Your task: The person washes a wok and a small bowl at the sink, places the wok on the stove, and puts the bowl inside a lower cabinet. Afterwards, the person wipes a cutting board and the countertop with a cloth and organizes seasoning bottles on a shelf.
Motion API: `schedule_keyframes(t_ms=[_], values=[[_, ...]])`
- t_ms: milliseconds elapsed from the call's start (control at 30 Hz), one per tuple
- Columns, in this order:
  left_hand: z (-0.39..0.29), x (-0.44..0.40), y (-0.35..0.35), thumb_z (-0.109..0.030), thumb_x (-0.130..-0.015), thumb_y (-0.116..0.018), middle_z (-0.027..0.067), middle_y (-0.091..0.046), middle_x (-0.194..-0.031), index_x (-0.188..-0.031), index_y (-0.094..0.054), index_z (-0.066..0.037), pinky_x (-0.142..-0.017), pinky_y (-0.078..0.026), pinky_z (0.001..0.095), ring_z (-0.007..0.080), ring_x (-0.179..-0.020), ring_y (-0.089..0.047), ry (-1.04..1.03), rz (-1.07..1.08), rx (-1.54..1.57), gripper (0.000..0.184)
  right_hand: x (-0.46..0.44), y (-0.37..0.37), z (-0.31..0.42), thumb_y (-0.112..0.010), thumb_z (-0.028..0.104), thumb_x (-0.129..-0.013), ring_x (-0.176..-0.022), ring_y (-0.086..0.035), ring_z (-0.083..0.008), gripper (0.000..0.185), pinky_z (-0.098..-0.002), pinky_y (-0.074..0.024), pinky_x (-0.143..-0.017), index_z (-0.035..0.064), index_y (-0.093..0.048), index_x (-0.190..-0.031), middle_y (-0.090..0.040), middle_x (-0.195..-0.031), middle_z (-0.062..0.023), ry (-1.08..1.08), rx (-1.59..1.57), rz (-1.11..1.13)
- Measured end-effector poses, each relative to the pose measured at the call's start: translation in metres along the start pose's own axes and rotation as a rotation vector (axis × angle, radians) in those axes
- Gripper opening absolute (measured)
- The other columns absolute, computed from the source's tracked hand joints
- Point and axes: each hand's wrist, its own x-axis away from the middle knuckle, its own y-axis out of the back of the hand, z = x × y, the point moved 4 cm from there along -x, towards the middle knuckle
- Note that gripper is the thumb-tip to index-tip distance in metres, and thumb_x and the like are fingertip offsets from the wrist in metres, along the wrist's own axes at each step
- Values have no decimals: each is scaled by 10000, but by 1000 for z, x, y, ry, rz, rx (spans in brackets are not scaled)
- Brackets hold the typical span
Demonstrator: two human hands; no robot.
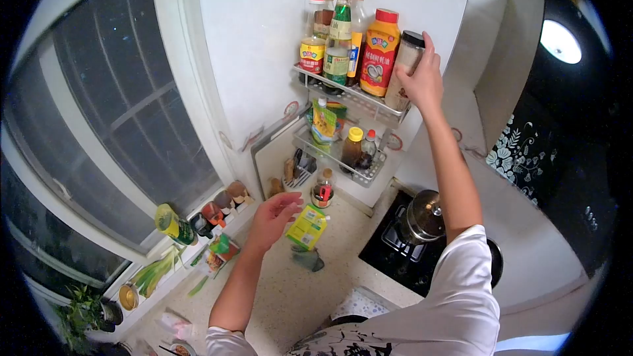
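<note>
My right hand (422,82) is raised to the upper wall rack and closed around a clear jar with a black lid (403,69), which has pale contents. Left of that jar stands a red-and-yellow oyster sauce bottle (380,53). My left hand (275,216) hovers over the counter with its fingers loosely bent and apart, seemingly holding nothing. Close by its fingertips is a yellow-green packet (306,227), and a dark crumpled piece (307,260) lies below it. A small sauce bottle with a red label (322,191) stands just behind.
The upper metal rack (356,95) carries several bottles; a lower rack (349,158) holds a pouch and small bottles. A lidded pot (425,217) sits on the black stove (389,240) at right. Spring onions (155,271) and jars line the windowsill at left.
</note>
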Motion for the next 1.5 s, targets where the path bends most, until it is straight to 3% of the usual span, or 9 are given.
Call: schedule_keyframes(t_ms=[300,467,533,633,667,733,1067,1300,1500], values=[[37,5,20,-170,-996,-565,50,-686,-1152,-1261,-613,-63,-824,-525,319,171,-999,-663,23,-29,-9,290,13,-2,0,-846,348,-736,-1089,-574,-431,1047,-482,-501,-908,154,-206,-1542,-482,-1242,-245,145,7,-48],[77,28,57,-187,-995,-580,46,-685,-1139,-1254,-612,-72,-789,-537,287,143,-964,-666,157,-191,-2,285,81,22,46,-777,223,-816,-968,-545,-381,707,-435,-465,-875,2,-420,-1385,-503,-1200,-216,250,-133,-368],[96,41,70,-189,-998,-577,50,-682,-1148,-1257,-609,-72,-784,-541,291,151,-964,-671,214,-263,16,287,148,4,58,-709,131,-824,-888,-541,-333,419,-404,-451,-810,-14,-550,-1184,-563,-1057,-172,425,-398,-316],[125,59,81,-193,-1001,-571,57,-677,-1161,-1267,-603,-69,-776,-544,293,161,-965,-678,262,-336,61,296,252,-67,92,-674,111,-799,-815,-603,-299,287,-392,-491,-715,91,-637,-1082,-602,-966,-106,509,-493,223],[134,64,83,-194,-1002,-570,59,-676,-1164,-1271,-601,-67,-774,-544,292,163,-964,-679,283,-348,65,299,286,-98,97,-692,151,-813,-907,-623,-325,321,-414,-515,-741,96,-627,-1122,-603,-1013,-137,279,-566,567],[147,73,85,-191,-1003,-564,62,-676,-1168,-1278,-597,-64,-771,-543,292,166,-964,-681,312,-365,76,305,340,-165,100,-686,115,-819,-927,-636,-312,389,-396,-521,-803,24,-597,-1187,-616,-1054,-161,42,-620,746],[197,91,73,-136,-1003,-495,80,-662,-1211,-1305,-575,-52,-807,-543,320,200,-988,-684,380,-370,131,324,422,-359,100,-727,439,-795,-1018,-636,-387,638,-462,-516,-853,27,-565,-1254,-651,-1120,-221,-193,-305,943],[195,81,69,-104,-982,-517,85,-626,-1268,-1372,-511,-58,-810,-550,330,209,-1019,-668,388,-358,154,393,433,-329,96,-702,458,-818,-867,-662,-416,533,-500,-528,-712,64,-594,-1160,-690,-912,-214,-88,-344,850],[148,49,57,-178,-803,-791,121,-507,-1364,-1472,-383,-124,-795,-553,354,230,-1086,-605,100,-514,-376,785,339,-208,112,-765,343,-815,-582,-662,-300,382,-387,-508,-530,41,-592,-974,-674,-693,-127,-34,-541,700]])
